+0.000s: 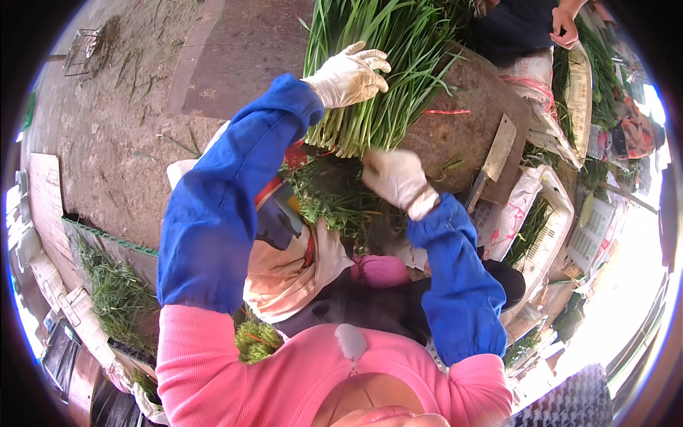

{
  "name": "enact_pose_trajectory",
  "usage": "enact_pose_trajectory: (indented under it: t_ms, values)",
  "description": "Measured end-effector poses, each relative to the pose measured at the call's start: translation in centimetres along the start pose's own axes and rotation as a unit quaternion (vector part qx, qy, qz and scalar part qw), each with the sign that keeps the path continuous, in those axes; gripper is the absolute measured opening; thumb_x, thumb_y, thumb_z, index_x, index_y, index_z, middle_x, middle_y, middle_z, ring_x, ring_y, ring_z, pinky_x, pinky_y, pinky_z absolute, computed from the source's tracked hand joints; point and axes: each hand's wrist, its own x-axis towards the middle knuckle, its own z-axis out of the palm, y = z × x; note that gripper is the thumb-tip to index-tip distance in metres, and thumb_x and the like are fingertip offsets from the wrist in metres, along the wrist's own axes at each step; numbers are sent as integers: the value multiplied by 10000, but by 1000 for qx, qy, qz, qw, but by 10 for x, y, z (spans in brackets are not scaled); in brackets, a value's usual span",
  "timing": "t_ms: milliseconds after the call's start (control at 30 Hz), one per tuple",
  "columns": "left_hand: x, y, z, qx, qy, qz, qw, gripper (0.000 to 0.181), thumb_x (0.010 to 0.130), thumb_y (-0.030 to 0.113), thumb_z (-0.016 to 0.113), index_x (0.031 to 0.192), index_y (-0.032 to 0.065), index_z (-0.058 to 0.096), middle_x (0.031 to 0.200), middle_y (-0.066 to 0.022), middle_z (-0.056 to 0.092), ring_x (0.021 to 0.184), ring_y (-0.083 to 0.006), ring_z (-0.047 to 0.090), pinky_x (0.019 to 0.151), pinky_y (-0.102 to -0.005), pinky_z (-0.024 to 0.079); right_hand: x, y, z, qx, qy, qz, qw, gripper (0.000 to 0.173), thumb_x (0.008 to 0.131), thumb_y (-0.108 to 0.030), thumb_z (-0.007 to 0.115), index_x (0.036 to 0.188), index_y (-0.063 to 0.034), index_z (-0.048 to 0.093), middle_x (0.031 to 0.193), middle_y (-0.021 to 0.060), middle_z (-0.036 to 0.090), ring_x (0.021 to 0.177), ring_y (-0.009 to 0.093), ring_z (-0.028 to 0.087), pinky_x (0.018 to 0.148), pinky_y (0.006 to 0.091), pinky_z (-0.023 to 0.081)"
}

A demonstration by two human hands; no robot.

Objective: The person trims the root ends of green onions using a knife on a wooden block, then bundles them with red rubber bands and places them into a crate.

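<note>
A large bunch of long green leafy stalks (pixel 395 69), like garlic chives, lies before me with its pale cut ends towards me. On top of the bunch rests my left hand (pixel 352 74), in a white glove, its fingers spread and holding nothing. My right hand (pixel 392 176), also gloved and somewhat blurred, is at the near cut ends; its fingers are curled, and whether they hold a stalk cannot be told. To the right of the bunch lies a cleaver (pixel 493 157) with a dark handle. A red tie strip (pixel 447 111) lies beside the leaves.
Loose green trimmings (pixel 336 203) lie below the board edge. At the right stand white plastic crates (pixel 552 229) and sacks with greens. Another person's hand (pixel 565 26) shows at the upper right. A wire rack (pixel 82 52) stands upper left; more greens (pixel 114 293) fill a container lower left.
</note>
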Motion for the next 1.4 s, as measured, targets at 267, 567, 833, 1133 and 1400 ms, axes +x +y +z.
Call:
enact_pose_trajectory:
  t_ms: [267,567,833,1133,1400]
  values:
    - [11,-12,-6,-88,-59,-55,993,221,980,347,581,1109,257,736,1383,-31,579,1403,-238,397,1202,-493,208,-64,-26,26,83,17,18,996,168,871,-232,643,875,-65,664,789,135,665,757,335,666,661,418,530]
    - [-6,8,-59,-191,214,-180,941,204,915,310,660,1069,203,741,1000,-74,729,936,-251,698,818,-344,550,48,-63,-14,113,159,187,963,266,876,-317,661,813,-59,649,691,163,654,690,359,664,632,429,527]
    - [-44,21,-70,-98,4,-336,937,313,820,379,737,1014,137,694,950,-117,715,891,-293,691,806,-401,540,36,-58,8,323,143,237,905,283,836,-292,696,833,-10,673,693,116,664,609,242,633,625,357,504]
    - [-37,38,-75,-190,-89,-317,925,498,777,452,798,986,15,679,894,-149,715,853,-267,703,769,-379,551,32,-71,6,340,184,214,897,168,855,-166,691,834,-4,655,682,80,645,619,129,583,596,289,482]
    - [-43,28,-67,-473,-44,-373,797,313,865,170,741,1047,-49,612,831,-84,691,744,-143,688,660,-255,574,28,-57,15,674,153,163,704,261,978,-296,576,869,-60,598,684,-4,515,551,86,429,508,228,362]
